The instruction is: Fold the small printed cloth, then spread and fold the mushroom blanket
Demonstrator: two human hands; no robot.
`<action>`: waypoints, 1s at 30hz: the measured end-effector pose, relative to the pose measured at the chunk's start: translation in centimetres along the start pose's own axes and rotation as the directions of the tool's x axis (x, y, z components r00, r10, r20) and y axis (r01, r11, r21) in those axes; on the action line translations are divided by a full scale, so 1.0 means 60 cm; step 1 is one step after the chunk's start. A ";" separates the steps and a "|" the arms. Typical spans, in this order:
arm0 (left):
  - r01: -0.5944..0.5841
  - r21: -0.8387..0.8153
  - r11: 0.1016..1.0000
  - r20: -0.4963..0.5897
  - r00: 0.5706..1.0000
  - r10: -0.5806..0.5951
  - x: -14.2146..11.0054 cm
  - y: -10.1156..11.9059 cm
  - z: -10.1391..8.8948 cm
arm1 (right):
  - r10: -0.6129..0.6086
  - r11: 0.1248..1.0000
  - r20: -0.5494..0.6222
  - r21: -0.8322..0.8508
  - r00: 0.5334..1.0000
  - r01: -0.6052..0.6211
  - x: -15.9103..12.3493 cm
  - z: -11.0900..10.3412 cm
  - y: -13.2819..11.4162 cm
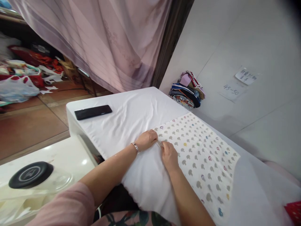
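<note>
A white cloth (199,147) printed with grey mushroom-like shapes and small coloured figures lies spread on a white-covered table (131,110). At its near left edge, my left hand (147,140), with a bracelet at the wrist, is closed, fingertips pinching the edge. Close beside it on the right, my right hand (169,154) is also closed on that edge. A small narrow fold shows between the two hands; the fingertips partly hide it. The white table covering hangs in folds below my hands.
A black phone (93,112) lies at the table's left end. A dark round lid (31,174) sits on a cream surface at lower left. Folded clothes (187,91) are piled against the wall. A pink curtain (122,40) hangs behind; plastic bags (18,89) lie on the floor.
</note>
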State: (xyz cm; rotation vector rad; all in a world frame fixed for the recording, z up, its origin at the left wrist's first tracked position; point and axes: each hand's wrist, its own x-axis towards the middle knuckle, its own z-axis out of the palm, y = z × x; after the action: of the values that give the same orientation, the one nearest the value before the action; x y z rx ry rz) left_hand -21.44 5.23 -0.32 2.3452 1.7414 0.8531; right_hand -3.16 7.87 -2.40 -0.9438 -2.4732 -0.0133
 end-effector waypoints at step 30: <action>0.007 0.032 0.999 -0.071 0.997 -0.004 -0.007 -0.007 0.001 | -0.021 0.999 -0.027 0.041 0.999 0.022 -0.003 0.005 -0.007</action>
State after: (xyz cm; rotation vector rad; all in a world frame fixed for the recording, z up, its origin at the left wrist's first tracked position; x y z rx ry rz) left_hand -21.86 5.01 -0.67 2.3569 1.8011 0.9256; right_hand -3.43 7.52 -2.68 -0.8939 -2.4495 0.0184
